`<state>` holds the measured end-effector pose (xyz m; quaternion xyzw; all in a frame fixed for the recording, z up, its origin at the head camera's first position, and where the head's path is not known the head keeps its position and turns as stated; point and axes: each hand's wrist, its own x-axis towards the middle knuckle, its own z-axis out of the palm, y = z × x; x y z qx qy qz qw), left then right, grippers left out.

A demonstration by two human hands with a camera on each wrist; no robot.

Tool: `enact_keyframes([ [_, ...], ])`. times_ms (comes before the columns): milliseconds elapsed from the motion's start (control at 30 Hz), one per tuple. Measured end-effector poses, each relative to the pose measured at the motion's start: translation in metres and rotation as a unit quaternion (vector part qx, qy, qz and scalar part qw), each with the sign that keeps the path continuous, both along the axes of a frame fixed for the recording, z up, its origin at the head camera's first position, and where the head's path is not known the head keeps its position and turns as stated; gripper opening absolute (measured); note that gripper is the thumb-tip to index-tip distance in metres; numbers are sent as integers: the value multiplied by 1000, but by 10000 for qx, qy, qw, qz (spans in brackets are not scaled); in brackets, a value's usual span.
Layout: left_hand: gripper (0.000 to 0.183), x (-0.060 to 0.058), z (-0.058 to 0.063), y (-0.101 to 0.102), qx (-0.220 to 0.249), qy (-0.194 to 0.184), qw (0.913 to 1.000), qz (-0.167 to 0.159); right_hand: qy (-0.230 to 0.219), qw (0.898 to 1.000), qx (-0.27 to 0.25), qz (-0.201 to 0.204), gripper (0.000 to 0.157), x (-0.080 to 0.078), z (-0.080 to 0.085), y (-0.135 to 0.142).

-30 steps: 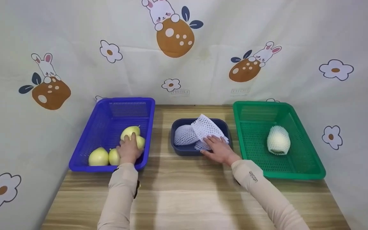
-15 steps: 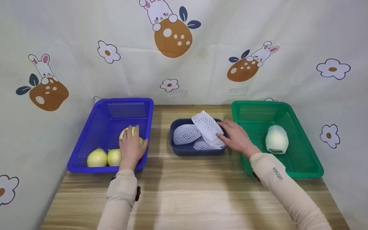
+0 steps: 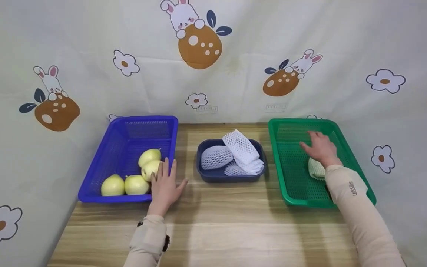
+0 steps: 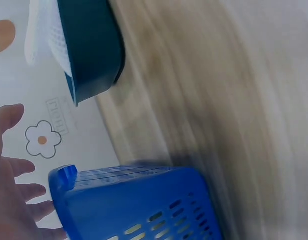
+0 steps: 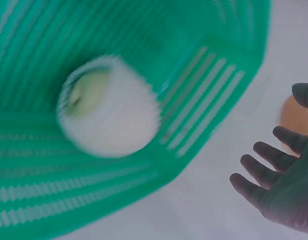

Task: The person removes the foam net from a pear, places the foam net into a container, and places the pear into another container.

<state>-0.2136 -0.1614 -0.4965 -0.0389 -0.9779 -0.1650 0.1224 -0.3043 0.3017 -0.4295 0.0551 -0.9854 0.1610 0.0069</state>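
Observation:
My left hand [image 3: 165, 188] hovers with fingers spread over the right rim of the blue basket [image 3: 102, 148], holding nothing. Inside that basket lie several yellow-green pears [image 3: 112, 185], the nearest one [image 3: 151, 170] right by my fingertips. Over the green basket [image 3: 287, 163] my right hand [image 3: 321, 148] is raised, fingers apart and nothing in them. Below it lies a pear in a white foam net [image 5: 111, 112], partly hidden by the hand in the head view; its bare end shows in the right wrist view.
Between the baskets stands a dark blue tub [image 3: 232, 178] holding several white foam nets [image 3: 240, 146], one sticking up above the rim. A wood-grain table [image 3: 221, 222] carries everything, and a printed cloth [image 3: 235, 74] hangs behind.
My right hand has left the foam nets and moved right, over the green basket. My left hand has drawn back and right from the pears, which now show uncovered.

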Motion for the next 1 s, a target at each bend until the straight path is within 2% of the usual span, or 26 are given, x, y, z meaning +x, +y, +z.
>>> enact_keyframes([
  [67, 70, 0, -11, -1, -22, 176, 9998, -38, -221, 9996, 97, -137, 63, 1, -4, 10],
  [133, 69, 3, -14, 0, 2, 233, 9997, -55, -447, 9985, 118, -276, 66, 3, -8, 17],
  [267, 73, 6, -18, 0, -168, 48, 9998, 16, -874, 9951, 17, -472, 75, 7, -19, 26],
  [300, 71, 9, -14, 1, -186, -70, 9998, 45, -982, 9938, -2, -514, 77, 8, -21, 28],
  [367, 72, 8, -17, 1, -324, -143, 9993, 79, -1205, 9910, -39, -574, 82, 10, -26, 31],
  [567, 73, 8, -19, 0, -412, -123, 9990, 109, -1784, 9819, -173, -610, 94, 11, -32, 35],
  [733, 73, 8, -19, 1, -380, -127, 9992, 64, -2150, 9741, -206, -664, 96, 10, -32, 33],
  [1000, 74, 8, -19, 1, -435, -176, 9989, 50, -2306, 9703, -226, -700, 95, 6, -28, 33],
])
